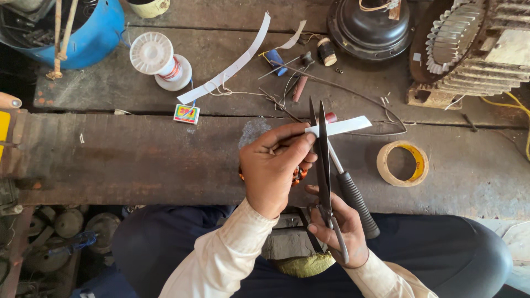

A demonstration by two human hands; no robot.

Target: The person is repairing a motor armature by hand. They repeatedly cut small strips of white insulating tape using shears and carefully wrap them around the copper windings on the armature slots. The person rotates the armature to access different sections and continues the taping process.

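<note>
Rough, dark wooden table [138, 160] carries everything. Nearest, the right hand [339, 226] grips one pair of steel scissors [324, 160]; the left hand's [273, 165] fingers pinch one flat white paper strip [345, 126]. Beyond lie one tape ring [402, 163] and one white spool [160, 60].

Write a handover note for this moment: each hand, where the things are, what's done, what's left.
Left hand: pinches a white paper strip by one end, above the bench.
Right hand: holds scissors, blades upright and nearly shut across the strip beside the left fingers.
Nearby: tape roll, a black-handled tool under the hands, a longer strip, white spool.
Done: strip set in the blades.
Left: the strip is not yet cut through.
</note>
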